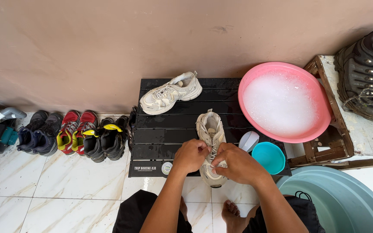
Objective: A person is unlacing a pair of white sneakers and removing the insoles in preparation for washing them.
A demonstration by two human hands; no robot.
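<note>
A cream sneaker (209, 129) stands toe-toward-me on a low black slatted table (160, 133). My left hand (191, 155) and my right hand (238, 163) are both closed over its lacing near the toe end, pinching the white laces between them. The sneaker's heel and open collar show beyond my hands. Its matching cream sneaker (171, 92) lies at the back of the table, angled with its toe to the left.
A pink basin of soapy foam (320, 125) rests at the table's right on a wooden crate (314, 151). Nearby sit a small teal bowl (269, 157), a white brush (249, 140), a grey-green tub (342, 203), black boots (368, 73), and several shoes in a row (74, 133) by the wall.
</note>
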